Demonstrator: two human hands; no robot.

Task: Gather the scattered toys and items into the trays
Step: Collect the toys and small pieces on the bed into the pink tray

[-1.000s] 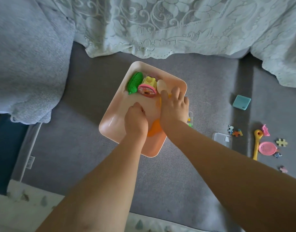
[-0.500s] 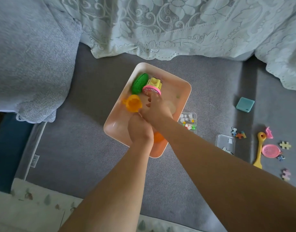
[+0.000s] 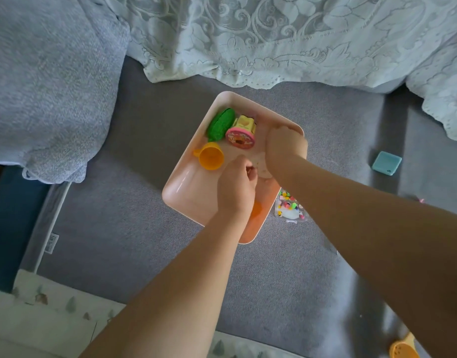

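Since half a second ago the right hand [image 3: 286, 148] has left the left hand's side and gone to the tray's far right corner at about 2 o'clock, and the orange toy cup [image 3: 210, 159] lies clear of both hands near the tray's left rim.

At 9 o'clock a grey-blue blanket [image 3: 49, 81] hangs over the grey mat [image 3: 119, 228]. The pale pink tray [image 3: 182, 188] sits on that mat in the middle of the view. In its far left corner, around 11 o'clock, a green toy vegetable [image 3: 220, 123] lies touching a yellow toy with a pink round face [image 3: 241, 133]; the cup rests on its side just nearer, at 10 o'clock within the tray. The left hand [image 3: 236, 188] is over the tray's centre, fingers curled together; whether they pinch anything cannot be told. An orange item [image 3: 255, 211] shows partly beneath its wrist. A pale rounded piece [image 3: 262, 166] lies between the two hands. The right hand's fingers are curled downward into the corner, and what they hold, if anything, is hidden.

Just right of the tray stands a clear box of coloured beads [image 3: 289, 208]. At 3 o'clock a teal square lid [image 3: 386, 163] lies on the mat, well apart. At 5 o'clock a yellow-orange toy [image 3: 403, 351] shows at the frame's edge. A white lace cloth [image 3: 286, 37] spans 12 o'clock.
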